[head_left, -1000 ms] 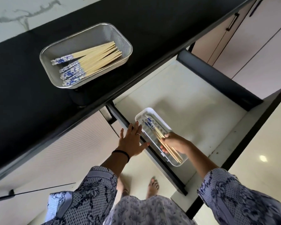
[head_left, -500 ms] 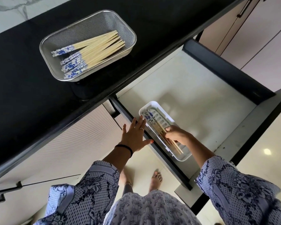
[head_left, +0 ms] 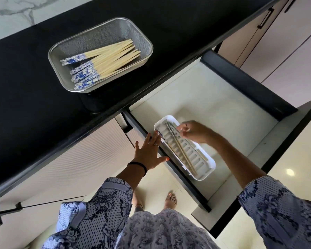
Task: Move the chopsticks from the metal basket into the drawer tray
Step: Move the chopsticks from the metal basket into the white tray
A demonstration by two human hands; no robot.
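On the black counter (head_left: pixel 25 105) at the far left, the metal basket (head_left: pixel 142 39) holds most of the chopsticks (head_left: pixel 104 61), a loose bundle with blue-patterned handle ends to the left and plain pale tips fanned to the right. Near and to the right, the open drawer (head_left: pixel 223 108) carries the white tray (head_left: pixel 207 169) against its left wall, and at least 2 placed chopsticks (head_left: pixel 180 150) lie along its slotted floor, patterned ends at the far end.

These sticks look light, thin and stiff, probably wood or bamboo, so weight should be no trouble; the risk is that they roll, splay or slip from a gathered bunch. A sensible hold would be across the middle of a few at once, or nearer the patterned ends where they lie closest together, keeping them parallel so they drop lengthwise into the tray.

Over the tray's far end, the right hand (head_left: pixel 196 132) has its fingers loosely curled; it is blurred, and I cannot tell whether the fingertips touch the sticks or grip anything. The left hand (head_left: pixel 149 153) is spread wide and flat, holding nothing, at the drawer's left edge just beside the tray; whether it presses on that edge is unclear
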